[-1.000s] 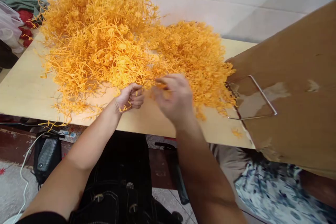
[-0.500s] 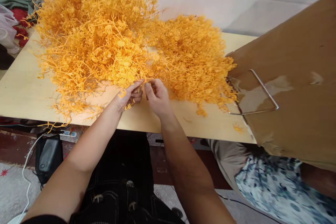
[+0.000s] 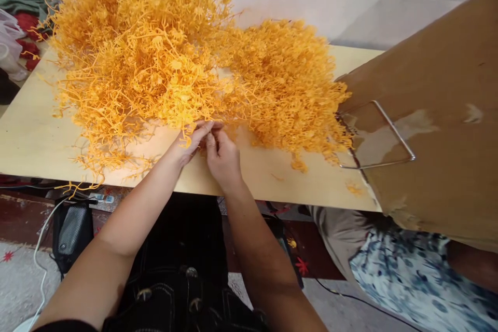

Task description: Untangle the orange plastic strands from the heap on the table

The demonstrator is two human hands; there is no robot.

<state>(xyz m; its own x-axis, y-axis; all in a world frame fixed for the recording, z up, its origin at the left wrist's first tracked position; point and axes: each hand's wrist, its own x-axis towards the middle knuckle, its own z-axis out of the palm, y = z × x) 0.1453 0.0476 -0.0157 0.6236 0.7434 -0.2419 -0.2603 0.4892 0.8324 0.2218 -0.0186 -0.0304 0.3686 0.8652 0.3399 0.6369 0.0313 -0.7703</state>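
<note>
- Fingers of the left hand [image 3: 191, 141] are pinched closed on a thin orange strand [image 3: 187, 137] at the near edge of the big pile; a small curl of it is seen hanging under the fingertips.
- The right hand [image 3: 222, 155] is set against the left, touching it, with thumb and forefinger closed on the same bit of orange material; what exactly is held between them is hidden by the fingers.
- The strand is located at the front fringe of the orange plastic pile [image 3: 148, 52], where the tangle meets bare board.
- The pile is seen as two heaps: a tall tangled one to the left and a lower, denser one [image 3: 288, 83] to the right, joined just above the hands.
- Both heaps are carried by a pale wooden table [image 3: 35, 140], with a few loose orange bits [image 3: 352, 187] scattered near its right front edge.
- A brown cardboard box [image 3: 439, 129] is placed at the right end of the table, with a wire loop [image 3: 383, 137] lying against its side.
- A black speaker [image 3: 72, 228] and a white cable [image 3: 39, 264] are seen on the floor below the left of the table.
</note>
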